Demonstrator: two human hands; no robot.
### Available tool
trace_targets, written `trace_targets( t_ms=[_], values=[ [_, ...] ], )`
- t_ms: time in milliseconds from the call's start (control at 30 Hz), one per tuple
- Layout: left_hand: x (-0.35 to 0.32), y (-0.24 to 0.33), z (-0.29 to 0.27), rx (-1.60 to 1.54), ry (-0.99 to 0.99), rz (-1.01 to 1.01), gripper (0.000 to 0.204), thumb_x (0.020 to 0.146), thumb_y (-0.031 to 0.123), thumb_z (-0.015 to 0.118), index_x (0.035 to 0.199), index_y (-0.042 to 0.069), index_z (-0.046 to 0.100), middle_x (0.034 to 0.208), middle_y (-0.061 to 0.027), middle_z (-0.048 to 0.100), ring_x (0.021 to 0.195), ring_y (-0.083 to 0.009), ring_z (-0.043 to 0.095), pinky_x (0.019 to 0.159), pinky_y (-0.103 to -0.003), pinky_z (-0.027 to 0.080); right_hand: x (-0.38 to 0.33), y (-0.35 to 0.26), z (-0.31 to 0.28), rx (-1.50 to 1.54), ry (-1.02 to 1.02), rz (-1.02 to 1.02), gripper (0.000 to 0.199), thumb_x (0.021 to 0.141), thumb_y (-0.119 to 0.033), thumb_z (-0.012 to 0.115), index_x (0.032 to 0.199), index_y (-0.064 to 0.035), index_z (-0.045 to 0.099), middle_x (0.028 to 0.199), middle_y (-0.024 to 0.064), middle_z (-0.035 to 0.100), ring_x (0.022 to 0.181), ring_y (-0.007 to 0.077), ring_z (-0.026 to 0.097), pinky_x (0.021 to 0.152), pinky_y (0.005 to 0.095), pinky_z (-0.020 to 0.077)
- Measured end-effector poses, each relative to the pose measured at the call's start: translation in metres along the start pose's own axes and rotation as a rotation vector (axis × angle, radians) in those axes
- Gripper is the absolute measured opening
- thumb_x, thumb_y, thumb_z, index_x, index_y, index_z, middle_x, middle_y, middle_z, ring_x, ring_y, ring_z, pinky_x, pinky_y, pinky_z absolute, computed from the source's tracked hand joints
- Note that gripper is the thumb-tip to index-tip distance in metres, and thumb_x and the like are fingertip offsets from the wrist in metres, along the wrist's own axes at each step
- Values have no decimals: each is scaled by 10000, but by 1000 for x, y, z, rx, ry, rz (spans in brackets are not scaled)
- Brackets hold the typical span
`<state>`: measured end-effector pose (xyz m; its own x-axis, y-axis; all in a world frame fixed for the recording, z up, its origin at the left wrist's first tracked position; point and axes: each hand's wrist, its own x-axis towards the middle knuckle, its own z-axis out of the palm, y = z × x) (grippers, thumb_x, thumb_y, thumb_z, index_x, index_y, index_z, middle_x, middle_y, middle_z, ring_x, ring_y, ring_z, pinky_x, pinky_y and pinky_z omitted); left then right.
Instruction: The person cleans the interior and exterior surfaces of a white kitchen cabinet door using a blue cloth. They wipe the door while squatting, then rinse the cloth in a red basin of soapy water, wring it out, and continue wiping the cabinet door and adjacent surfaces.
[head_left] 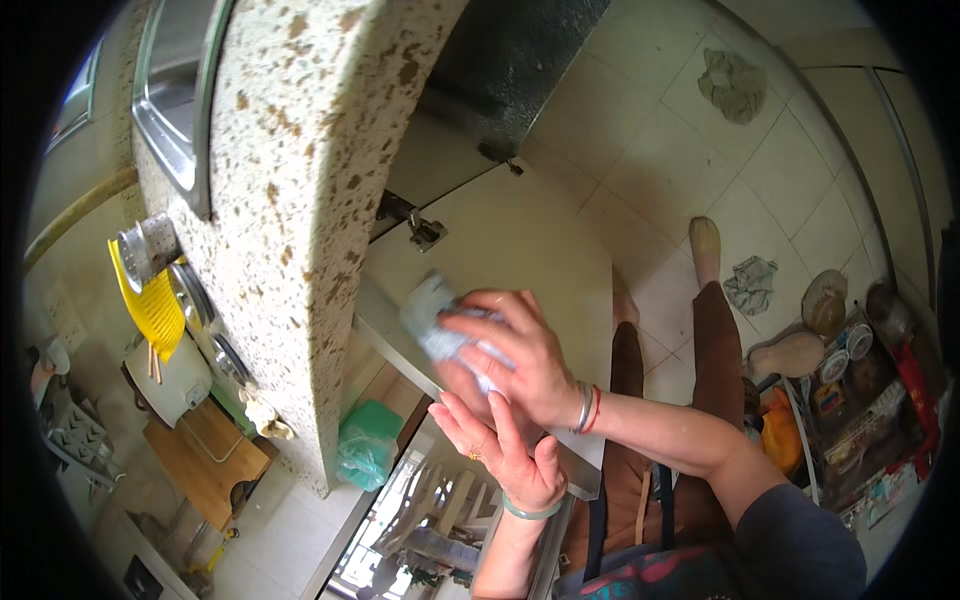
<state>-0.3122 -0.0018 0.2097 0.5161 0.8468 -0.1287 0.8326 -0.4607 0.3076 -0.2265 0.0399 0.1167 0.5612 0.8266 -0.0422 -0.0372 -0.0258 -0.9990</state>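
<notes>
My right hand (505, 350), with a silver bracelet and a red string at the wrist, is closed on a grey-blue cloth (432, 312). The cloth is blurred and pressed against the pale cabinet door (530, 235), which stands open with metal hinges (427, 232) on its inner face. Just below, my left hand (505, 455) has its fingers stretched out beside the door's edge. It wears a ring and a green bangle (532, 511), and nothing shows in its fingers.
A speckled stone counter (290, 180) rises at left, with a metal sink (203, 185), a yellow mat (152, 305) and a wooden board (205, 470) around it. A green plastic bag (367, 447) is near the door. Crumpled cloths (750, 284) and a cluttered crate (808, 440) lie right.
</notes>
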Motion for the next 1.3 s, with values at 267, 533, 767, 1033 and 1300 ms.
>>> trace_targets(
  t_ms=[267,533,767,1033,1300],
  values=[
    [-1,0,1,-29,-33,-6,680,1011,498,330,1526,59,268,1591,-278,36,1470,-463,-11,1150,-601,22,52,64,28,-32,70,28,248,913,-180,603,1154,-158,659,1163,71,559,1027,298,517,892,395,471],
    [-4,-3,5,-26,16,-1,749,982,570,319,1524,55,276,1590,-281,23,1474,-452,11,1154,-595,20,56,145,28,-42,56,90,237,939,-182,582,1158,-157,669,1178,49,579,1019,294,513,892,397,474],
    [-12,-1,-2,11,-73,-50,784,962,633,320,1532,99,255,1556,-350,6,1441,-529,-22,1117,-664,13,94,262,55,-283,103,200,259,974,-227,517,1188,-182,656,1214,48,580,1072,304,519,917,415,478],
    [1,5,4,-25,-4,-27,772,975,591,326,1526,54,260,1569,-324,33,1454,-502,5,1136,-632,25,32,282,18,-443,-58,242,307,975,-203,474,1247,-159,609,1240,141,551,1089,323,513,892,437,434],
    [-2,-1,3,-34,16,-41,790,991,574,294,1529,3,199,1602,-241,56,1484,-417,15,1171,-546,31,-87,-6,-62,73,-222,70,352,842,-119,655,1192,-149,686,1193,95,570,1055,285,532,905,386,478]
  ],
)
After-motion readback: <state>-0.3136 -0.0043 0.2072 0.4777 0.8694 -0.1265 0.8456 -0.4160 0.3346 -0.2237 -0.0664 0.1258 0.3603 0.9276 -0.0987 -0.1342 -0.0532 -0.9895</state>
